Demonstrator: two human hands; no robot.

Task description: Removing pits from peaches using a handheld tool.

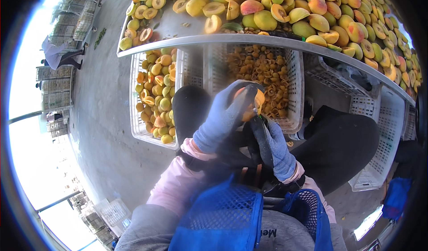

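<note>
My left hand (219,117), in a blue-grey glove with dark fingers, is closed round a yellow-orange apricot (259,100) above my lap. An orange cut face seems to show on the fruit's right side. Just below it, my right hand (277,150), gloved alike, has its dark fingers curled together close to the fruit. What those fingers grip is hidden; a small greenish bit shows at their tips. Beyond my hands, a crate (294,90) holds many small brown-orange hollow pieces. Whole and halved apricots (156,95) fill another white crate to its left.
A metal-edged table (200,39) spans the front, heaped with whole and halved apricots (318,21). White crates (379,161) stand at right by my knee. Grey floor (107,103) extends left, where a person (55,54) bends near stacked crates (55,88).
</note>
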